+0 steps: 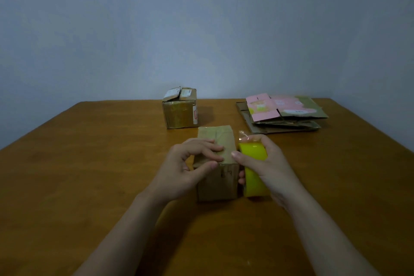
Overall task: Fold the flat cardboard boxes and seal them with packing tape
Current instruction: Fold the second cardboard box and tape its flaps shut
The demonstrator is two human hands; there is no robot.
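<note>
Open room over the table's (89, 163) left; taped box (180, 112) and flattened stack (284, 119) block the far side.

One camera on my head, looking forward and down.

It looks out from above my arms, across the wooden table (89, 163) to the blue-grey wall (201, 29) on the far side. My left hand (179, 170), my right hand (266, 163), the small cardboard box (218, 184) and the yellow tape roll (253, 182) are near the camera, in the middle and a bit low. My arms come in from the bottom edge. The taped box (179, 114) and the pile of flat boxes (284, 114) are further off. The wall fills the top part.
</note>
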